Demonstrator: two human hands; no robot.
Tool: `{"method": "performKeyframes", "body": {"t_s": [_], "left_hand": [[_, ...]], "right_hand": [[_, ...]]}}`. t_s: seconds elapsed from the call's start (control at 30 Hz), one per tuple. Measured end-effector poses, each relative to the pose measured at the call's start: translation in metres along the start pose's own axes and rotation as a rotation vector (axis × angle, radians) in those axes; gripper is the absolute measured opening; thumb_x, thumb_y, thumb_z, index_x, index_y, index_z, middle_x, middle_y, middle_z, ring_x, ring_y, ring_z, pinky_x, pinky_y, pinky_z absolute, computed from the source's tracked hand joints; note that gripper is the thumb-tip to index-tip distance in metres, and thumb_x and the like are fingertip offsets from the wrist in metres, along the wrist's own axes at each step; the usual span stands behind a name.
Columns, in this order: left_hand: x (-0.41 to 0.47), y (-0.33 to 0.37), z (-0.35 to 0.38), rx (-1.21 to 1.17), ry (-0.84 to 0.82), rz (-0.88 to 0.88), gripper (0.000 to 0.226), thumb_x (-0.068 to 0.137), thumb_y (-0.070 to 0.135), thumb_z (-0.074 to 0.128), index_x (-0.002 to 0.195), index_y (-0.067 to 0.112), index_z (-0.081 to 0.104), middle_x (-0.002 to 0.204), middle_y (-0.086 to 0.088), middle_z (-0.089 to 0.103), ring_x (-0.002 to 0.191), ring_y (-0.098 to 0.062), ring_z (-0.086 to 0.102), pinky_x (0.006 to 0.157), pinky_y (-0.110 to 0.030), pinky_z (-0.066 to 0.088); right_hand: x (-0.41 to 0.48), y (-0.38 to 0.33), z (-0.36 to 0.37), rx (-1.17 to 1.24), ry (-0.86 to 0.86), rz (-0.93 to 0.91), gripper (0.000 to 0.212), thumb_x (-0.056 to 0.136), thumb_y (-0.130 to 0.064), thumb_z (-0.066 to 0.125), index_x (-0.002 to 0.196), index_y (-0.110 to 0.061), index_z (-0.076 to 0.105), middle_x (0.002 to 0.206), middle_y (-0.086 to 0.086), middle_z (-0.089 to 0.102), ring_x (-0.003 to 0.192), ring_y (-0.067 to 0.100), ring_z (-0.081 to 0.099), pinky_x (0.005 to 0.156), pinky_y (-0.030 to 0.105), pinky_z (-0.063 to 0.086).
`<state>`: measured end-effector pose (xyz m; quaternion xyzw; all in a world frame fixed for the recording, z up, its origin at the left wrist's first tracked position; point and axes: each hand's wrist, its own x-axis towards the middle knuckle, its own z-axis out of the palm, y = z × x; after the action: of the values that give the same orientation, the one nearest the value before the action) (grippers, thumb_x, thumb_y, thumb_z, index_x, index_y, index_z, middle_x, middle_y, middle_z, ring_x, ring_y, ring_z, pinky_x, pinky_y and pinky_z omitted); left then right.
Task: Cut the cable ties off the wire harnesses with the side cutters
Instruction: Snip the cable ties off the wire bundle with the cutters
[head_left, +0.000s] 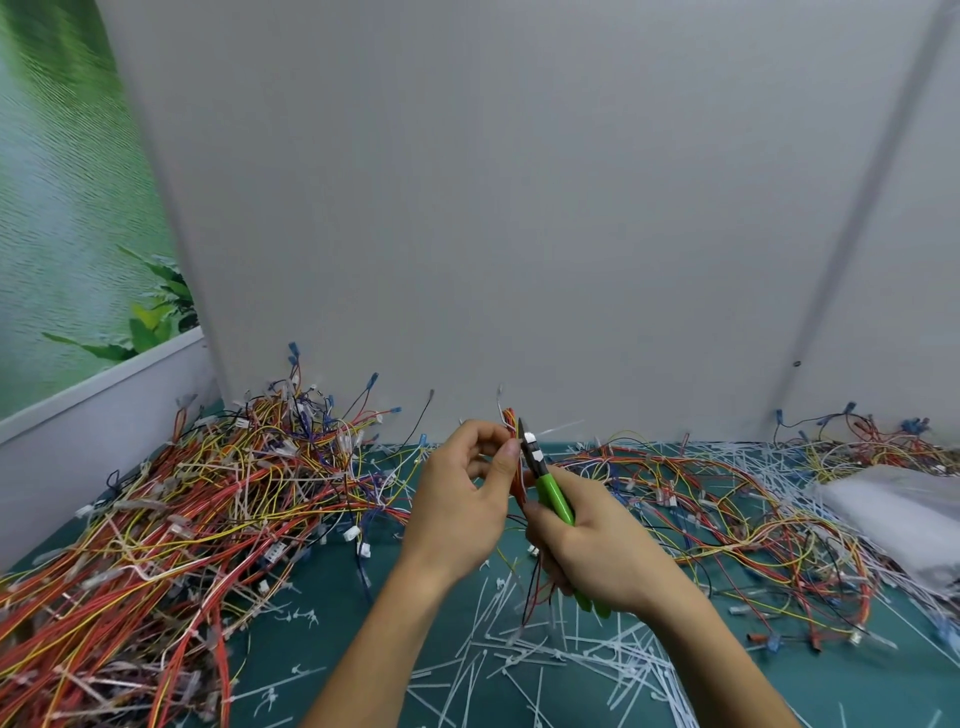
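My left hand pinches a thin wire harness of red, orange and yellow wires and holds it upright above the table. Its loose ends hang down between my two hands. My right hand grips the green-handled side cutters. Their dark jaws point up and lie against the harness by my left fingertips. A white cable tie tail sticks out to the right at the jaws.
A big tangle of tied harnesses fills the left of the green table. Looser wires spread to the right. Cut white ties litter the front. A clear plastic bag lies at the right edge; a grey wall stands behind.
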<state>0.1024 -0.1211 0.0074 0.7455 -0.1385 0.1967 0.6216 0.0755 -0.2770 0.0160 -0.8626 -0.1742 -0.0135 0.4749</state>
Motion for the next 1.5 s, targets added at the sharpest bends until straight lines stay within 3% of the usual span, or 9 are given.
{"method": "performKeyframes", "body": {"t_s": [0.13, 0.23, 0.37, 0.53, 0.7, 0.87, 0.97, 1.4, 1.5], "left_hand": [[0.0, 0.001, -0.0006, 0.013, -0.01, 0.0, 0.004, 0.1, 0.022, 0.064, 0.098, 0.025, 0.066, 0.09, 0.012, 0.072, 0.084, -0.008, 0.07, 0.077, -0.021, 0.057], [0.0, 0.0018, -0.0012, -0.001, -0.002, -0.006, 0.004, 0.1, 0.02, 0.064, 0.098, 0.023, 0.066, 0.089, 0.009, 0.072, 0.081, -0.008, 0.07, 0.076, -0.022, 0.057], [-0.0001, 0.0038, -0.0002, 0.001, -0.003, 0.008, 0.004, 0.1, 0.019, 0.064, 0.098, 0.021, 0.066, 0.088, 0.011, 0.072, 0.078, -0.005, 0.071, 0.074, -0.017, 0.054], [-0.0005, 0.0042, 0.0001, 0.004, -0.003, 0.004, 0.004, 0.1, 0.018, 0.064, 0.098, 0.021, 0.067, 0.088, 0.008, 0.073, 0.08, -0.008, 0.071, 0.076, -0.022, 0.056], [-0.0006, 0.004, -0.0002, -0.007, -0.006, 0.002, 0.004, 0.1, 0.017, 0.063, 0.097, 0.019, 0.066, 0.088, 0.008, 0.073, 0.078, -0.009, 0.072, 0.077, -0.023, 0.058], [-0.0007, 0.0026, 0.0002, 0.021, 0.008, 0.009, 0.006, 0.1, 0.017, 0.064, 0.096, 0.021, 0.066, 0.088, 0.008, 0.073, 0.079, -0.009, 0.071, 0.076, -0.022, 0.057], [-0.0007, 0.0011, 0.0007, 0.039, 0.012, -0.01, 0.006, 0.099, 0.018, 0.064, 0.096, 0.022, 0.066, 0.087, 0.008, 0.072, 0.08, -0.01, 0.07, 0.076, -0.024, 0.057], [-0.0029, 0.005, 0.0007, 0.063, -0.004, 0.003, 0.007, 0.1, 0.016, 0.064, 0.094, 0.019, 0.067, 0.084, 0.012, 0.073, 0.075, -0.007, 0.071, 0.07, -0.017, 0.053], [-0.0029, 0.0062, 0.0001, 0.065, -0.001, -0.004, 0.007, 0.1, 0.018, 0.064, 0.095, 0.02, 0.068, 0.085, 0.01, 0.073, 0.077, -0.009, 0.072, 0.073, -0.024, 0.057]], "right_hand": [[-0.0008, -0.0031, 0.0033, 0.025, -0.057, 0.011, 0.016, 0.103, -0.024, 0.057, 0.097, -0.01, 0.052, 0.073, 0.019, 0.064, 0.054, 0.019, 0.063, 0.053, 0.034, 0.054], [-0.0002, -0.0009, 0.0045, -0.001, -0.037, 0.005, 0.018, 0.104, -0.02, 0.054, 0.089, -0.012, 0.05, 0.064, 0.012, 0.06, 0.049, 0.016, 0.058, 0.05, 0.031, 0.05], [0.0014, 0.0037, 0.0012, -0.03, 0.01, 0.003, 0.019, 0.104, -0.015, 0.052, 0.087, -0.007, 0.048, 0.063, 0.004, 0.053, 0.052, 0.019, 0.048, 0.052, 0.035, 0.045], [-0.0008, -0.0009, 0.0014, 0.01, -0.045, -0.007, 0.015, 0.104, -0.023, 0.057, 0.099, -0.01, 0.053, 0.068, 0.008, 0.06, 0.052, 0.017, 0.06, 0.051, 0.031, 0.05], [0.0012, 0.0009, -0.0002, -0.023, -0.009, 0.001, 0.013, 0.104, -0.014, 0.05, 0.094, -0.006, 0.05, 0.069, 0.006, 0.052, 0.059, 0.021, 0.047, 0.057, 0.048, 0.048], [0.0014, 0.0003, 0.0033, 0.013, -0.017, 0.015, 0.017, 0.105, -0.013, 0.049, 0.088, -0.011, 0.048, 0.062, -0.004, 0.054, 0.049, 0.018, 0.053, 0.048, 0.034, 0.049], [0.0016, -0.0008, 0.0047, 0.036, -0.069, 0.038, 0.017, 0.105, -0.016, 0.05, 0.089, -0.013, 0.047, 0.064, 0.002, 0.057, 0.047, 0.015, 0.059, 0.049, 0.029, 0.051], [0.0004, 0.0002, 0.0004, 0.01, -0.062, 0.036, 0.017, 0.108, -0.015, 0.044, 0.093, -0.008, 0.047, 0.07, 0.003, 0.053, 0.047, 0.019, 0.055, 0.045, 0.033, 0.049], [0.0, -0.0011, 0.0018, -0.023, -0.05, 0.022, 0.016, 0.106, -0.017, 0.049, 0.092, -0.013, 0.048, 0.072, 0.005, 0.057, 0.05, 0.017, 0.058, 0.05, 0.031, 0.051]]}}
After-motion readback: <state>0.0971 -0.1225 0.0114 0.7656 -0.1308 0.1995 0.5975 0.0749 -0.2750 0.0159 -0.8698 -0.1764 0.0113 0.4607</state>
